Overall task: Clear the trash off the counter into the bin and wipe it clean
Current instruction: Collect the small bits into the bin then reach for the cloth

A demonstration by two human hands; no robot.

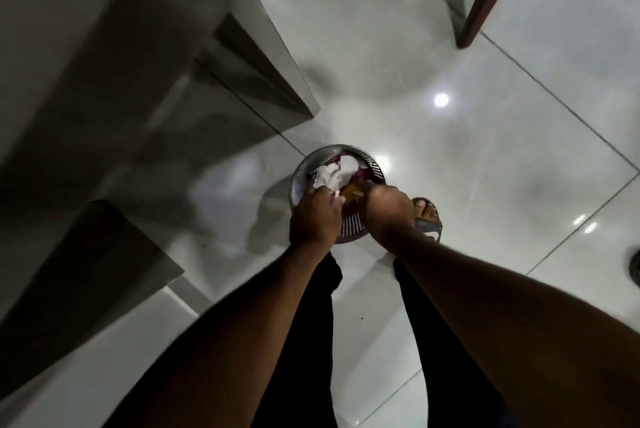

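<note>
A small round slotted bin (372,164) stands on the tiled floor right below me. Crumpled white paper (334,175) and dark scraps lie inside it. Both my hands are over its near rim. My left hand (313,216) is curled around a bit of white paper. My right hand (388,209) pinches an orange-yellow piece of trash (351,194) above the bin's opening. The counter top is out of view.
Grey cabinet fronts (104,116) rise along the left. A wooden furniture leg (485,2) stands at the upper right. My sandalled foot (427,216) is just right of the bin. Glossy white floor tiles (485,150) spread to the right.
</note>
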